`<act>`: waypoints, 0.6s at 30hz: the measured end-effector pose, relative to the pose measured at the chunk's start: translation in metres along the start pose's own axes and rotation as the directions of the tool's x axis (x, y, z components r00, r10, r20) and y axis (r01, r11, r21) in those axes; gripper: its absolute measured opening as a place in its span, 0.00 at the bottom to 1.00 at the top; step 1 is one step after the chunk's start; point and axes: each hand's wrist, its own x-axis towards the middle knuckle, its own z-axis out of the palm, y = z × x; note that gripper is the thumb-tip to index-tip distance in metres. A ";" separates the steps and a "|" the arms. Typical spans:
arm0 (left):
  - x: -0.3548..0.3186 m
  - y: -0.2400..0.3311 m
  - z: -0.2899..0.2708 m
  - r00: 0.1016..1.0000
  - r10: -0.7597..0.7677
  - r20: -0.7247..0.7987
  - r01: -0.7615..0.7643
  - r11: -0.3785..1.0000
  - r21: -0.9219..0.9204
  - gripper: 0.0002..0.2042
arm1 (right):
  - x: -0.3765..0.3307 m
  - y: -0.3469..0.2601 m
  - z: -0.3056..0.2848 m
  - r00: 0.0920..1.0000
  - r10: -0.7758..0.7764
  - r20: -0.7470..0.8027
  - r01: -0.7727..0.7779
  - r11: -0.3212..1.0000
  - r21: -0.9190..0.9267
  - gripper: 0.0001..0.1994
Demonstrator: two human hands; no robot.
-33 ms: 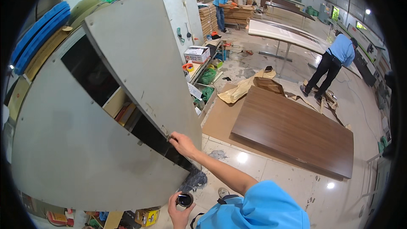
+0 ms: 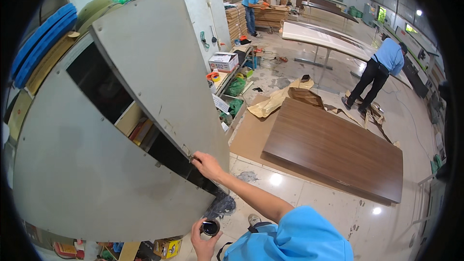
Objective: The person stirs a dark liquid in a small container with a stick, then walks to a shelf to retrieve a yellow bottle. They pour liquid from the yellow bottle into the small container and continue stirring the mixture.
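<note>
My right hand (image 2: 207, 165) reaches out to the tall grey cabinet door (image 2: 159, 63), its fingers closed on the small latch (image 2: 188, 152) at the door's edge. That door stands ajar, and a dark gap shows between it and the other grey cabinet door (image 2: 96, 164). Inside the gap are some box-like or book-like items (image 2: 140, 128), partly hidden. Lower down, my left hand (image 2: 205, 241) is wrapped round a small round container (image 2: 210, 227) with something dark in it.
A large brown wood panel (image 2: 333, 150) lies on cardboard to the right, with crumpled brown paper (image 2: 278, 101) behind it. Beyond the cabinet is a low shelf with a white carton (image 2: 224, 61). Two people in blue shirts work farther off. Boxes (image 2: 169, 248) lie below the cabinet.
The cabinet appears very slightly further left in view. Both hands keep their holds, and the door gap looks about the same.
</note>
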 end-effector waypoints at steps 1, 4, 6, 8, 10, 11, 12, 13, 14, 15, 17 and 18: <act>0.006 0.000 0.005 1.000 -0.006 0.001 0.006 1.000 -0.029 0.35 | 0.000 0.002 -0.003 1.000 -0.008 0.021 0.008 1.000 -0.018 0.11; 0.021 0.002 0.021 1.000 0.006 0.005 -0.005 0.997 -0.083 0.36 | -0.004 0.006 -0.014 0.999 0.008 0.045 -0.006 0.999 -0.054 0.10; 0.027 0.005 0.027 0.999 0.039 0.018 -0.038 0.997 -0.069 0.36 | -0.009 0.010 -0.023 1.000 -0.018 0.011 0.018 0.999 -0.032 0.11; 0.033 0.009 0.031 0.998 0.000 0.066 0.007 0.995 -0.103 0.36 | -0.015 0.014 -0.033 1.000 0.003 -0.004 -0.003 0.999 -0.036 0.11; 0.039 0.012 0.034 0.992 -0.010 0.127 0.025 0.993 -0.117 0.36 | -0.022 0.019 -0.041 0.999 0.038 -0.021 -0.039 0.998 -0.053 0.11; 0.044 0.013 0.034 0.988 0.001 0.157 0.017 0.993 -0.116 0.36 | -0.025 0.021 -0.045 0.998 0.027 -0.048 -0.030 0.998 -0.056 0.11; 0.049 0.014 0.035 0.983 0.014 0.186 0.008 0.993 -0.116 0.35 | -0.027 0.023 -0.047 0.997 0.001 -0.081 -0.006 0.998 -0.062 0.11; 0.055 0.014 0.034 0.973 0.054 0.224 -0.034 0.995 -0.093 0.35 | -0.029 0.024 -0.048 0.994 -0.022 -0.110 0.014 0.997 -0.070 0.11; 0.062 0.014 0.033 0.960 0.093 0.264 -0.076 0.995 -0.071 0.35 | -0.032 0.024 -0.049 0.992 -0.020 -0.128 0.011 0.998 -0.068 0.11; 0.070 0.013 0.032 0.944 0.136 0.301 -0.125 0.991 -0.057 0.35 | -0.034 0.025 -0.050 0.989 -0.024 -0.144 0.013 0.997 -0.075 0.11; 0.082 0.011 0.029 0.924 0.175 0.340 -0.156 0.984 -0.084 0.36 | -0.037 0.025 -0.053 0.987 -0.001 -0.163 -0.014 0.996 -0.090 0.12; 0.089 0.010 0.028 0.913 0.194 0.358 -0.173 0.981 -0.090 0.36 | -0.039 0.024 -0.054 0.986 0.025 -0.166 -0.042 0.994 -0.101 0.12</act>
